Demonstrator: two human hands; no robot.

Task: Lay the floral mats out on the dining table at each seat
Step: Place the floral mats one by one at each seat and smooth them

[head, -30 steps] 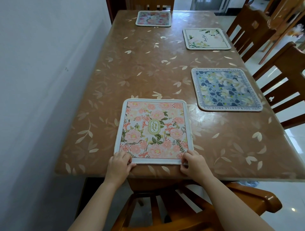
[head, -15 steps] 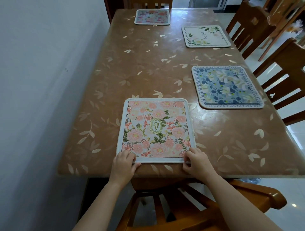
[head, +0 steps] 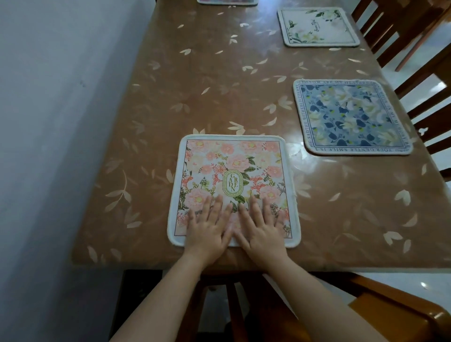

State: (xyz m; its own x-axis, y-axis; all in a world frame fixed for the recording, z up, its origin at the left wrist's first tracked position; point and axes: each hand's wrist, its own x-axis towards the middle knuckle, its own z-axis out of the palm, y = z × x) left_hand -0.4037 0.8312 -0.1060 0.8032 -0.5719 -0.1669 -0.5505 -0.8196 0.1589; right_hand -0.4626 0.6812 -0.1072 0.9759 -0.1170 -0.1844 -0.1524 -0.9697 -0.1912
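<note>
A pink floral mat (head: pixel 231 166) with a green "GARDEN" label lies flat at the near end of the brown dining table (head: pixel 195 97). My left hand (head: pixel 210 227) and my right hand (head: pixel 261 227) rest side by side, palms down and fingers spread, on the mat's near half. A blue floral mat (head: pixel 349 117) lies at the right edge. Farther along that edge is a white mat with green leaves (head: pixel 317 26). A sliver of another mat (head: pixel 227 2) shows at the far end, cut off by the top of the view.
A grey wall (head: pixel 48 146) runs close along the table's left side. Wooden chairs (head: pixel 424 80) stand along the right side, and one chair (head: pixel 390 315) is tucked at the near end below my arms. The floor to the right is glossy white tile.
Both hands let go of the pink mat's near corners and moved inward onto its surface, now lying flat with fingers spread. The view tilted down and closer.
</note>
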